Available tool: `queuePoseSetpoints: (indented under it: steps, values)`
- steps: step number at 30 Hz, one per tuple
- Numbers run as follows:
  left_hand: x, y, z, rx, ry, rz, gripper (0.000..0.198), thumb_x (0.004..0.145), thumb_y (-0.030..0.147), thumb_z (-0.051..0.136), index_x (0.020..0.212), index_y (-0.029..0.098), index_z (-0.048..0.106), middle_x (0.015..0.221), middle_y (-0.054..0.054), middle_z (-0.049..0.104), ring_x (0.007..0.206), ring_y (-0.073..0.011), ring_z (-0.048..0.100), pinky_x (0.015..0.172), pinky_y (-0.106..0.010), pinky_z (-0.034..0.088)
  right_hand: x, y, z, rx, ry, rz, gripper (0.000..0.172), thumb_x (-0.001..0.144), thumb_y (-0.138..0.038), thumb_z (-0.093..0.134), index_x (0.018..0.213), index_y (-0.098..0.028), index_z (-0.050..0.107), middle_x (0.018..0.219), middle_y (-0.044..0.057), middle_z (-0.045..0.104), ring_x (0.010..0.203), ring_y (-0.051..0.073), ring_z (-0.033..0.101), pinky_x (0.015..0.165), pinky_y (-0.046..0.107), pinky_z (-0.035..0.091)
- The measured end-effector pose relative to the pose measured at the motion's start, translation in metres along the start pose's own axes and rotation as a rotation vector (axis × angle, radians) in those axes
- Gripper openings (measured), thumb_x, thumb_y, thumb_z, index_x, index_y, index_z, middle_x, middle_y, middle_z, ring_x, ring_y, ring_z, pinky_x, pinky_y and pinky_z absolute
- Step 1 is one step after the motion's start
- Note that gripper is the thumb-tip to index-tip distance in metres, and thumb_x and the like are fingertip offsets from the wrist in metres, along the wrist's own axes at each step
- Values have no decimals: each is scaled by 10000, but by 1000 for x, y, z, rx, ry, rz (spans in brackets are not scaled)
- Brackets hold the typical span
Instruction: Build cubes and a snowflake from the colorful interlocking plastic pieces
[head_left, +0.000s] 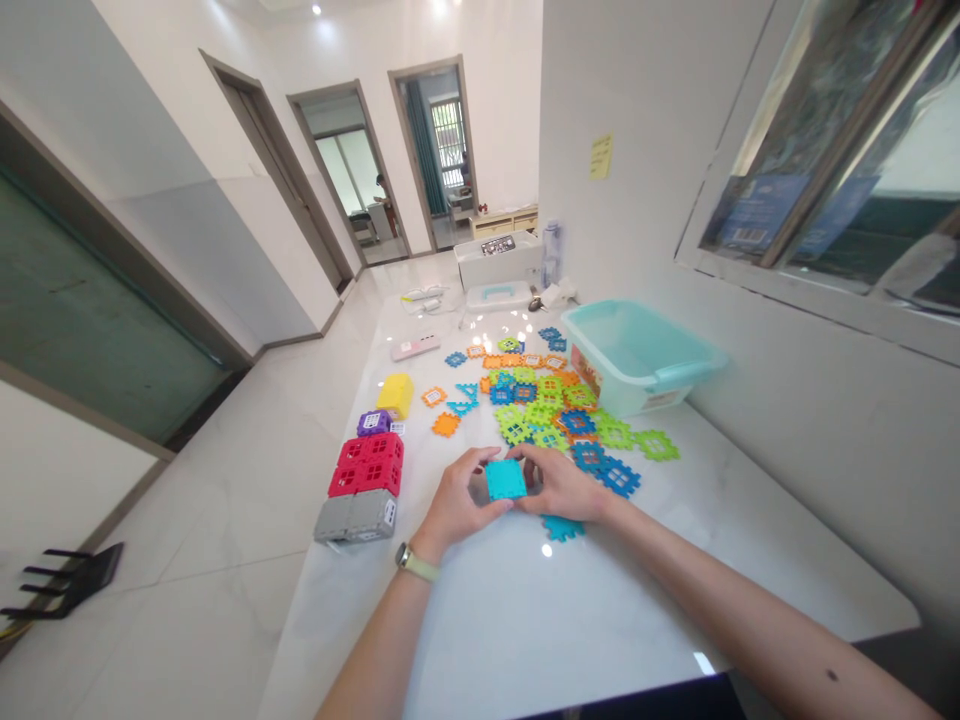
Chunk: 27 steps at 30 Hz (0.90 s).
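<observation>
I get a bright feed, ceiling lights (316, 9) glowing, small glare spots on the glossy counter (487, 640), wide-angle stretch toward the edges, fine detail soft.

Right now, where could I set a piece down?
Bare table: between left forearm and right forearm, and beyond the right forearm toward the wall. A narrower gap separates the red blocks from the left hand. Crowded past the right hand, where loose tiles spread toward the bin.

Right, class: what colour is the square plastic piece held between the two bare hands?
The square plastic piece is turquoise; it shows in the head view.
</observation>
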<state>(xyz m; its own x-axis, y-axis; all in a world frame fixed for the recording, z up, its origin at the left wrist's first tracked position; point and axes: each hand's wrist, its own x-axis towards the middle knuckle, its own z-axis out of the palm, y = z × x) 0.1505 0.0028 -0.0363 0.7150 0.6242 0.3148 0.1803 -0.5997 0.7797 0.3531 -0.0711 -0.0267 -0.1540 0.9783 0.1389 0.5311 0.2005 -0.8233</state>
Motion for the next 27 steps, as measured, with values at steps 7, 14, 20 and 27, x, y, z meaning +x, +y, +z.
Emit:
queuePoseSetpoints:
  steps: [7, 14, 20, 27]
  values:
    - [2, 0, 2, -49, -48, 12, 586, 721, 283, 792, 1246, 213, 542, 1229, -88, 610, 1109, -256, 592, 902, -358, 504, 0, 0, -3, -52, -2, -30, 437, 663, -273, 749, 1078, -208, 628, 722, -43, 609, 638, 144, 573, 585, 233, 402]
    - [-2, -9, 6, -10, -55, -90, 855, 693, 275, 826, 1427, 231, 388, 1348, -130, 529, 1162, -279, 559, 994, -435, 460, 0, 5, -7, 40, 40, 82, 461, 683, -326, 773, 1089, -199, 598, 723, -38, 615, 633, 148, 587, 577, 238, 423]
    - [-1, -15, 8, -47, 10, -156, 844, 732, 269, 793, 1451, 241, 351, 1245, -104, 593, 1078, -252, 604, 941, -422, 489, 1, 18, -5, 163, 64, 94, 556, 749, -373, 740, 1236, -196, 538, 934, 33, 660, 771, 182, 631, 658, 287, 509]
    - [0, -14, 6, -37, 81, -56, 768, 739, 203, 744, 1419, 225, 387, 1227, -100, 590, 1107, -248, 588, 921, -392, 507, -3, 16, -2, -90, 68, -158, 791, 798, -418, 715, 1480, -246, 353, 1472, 145, 434, 1338, 327, 405, 1049, 500, 397]
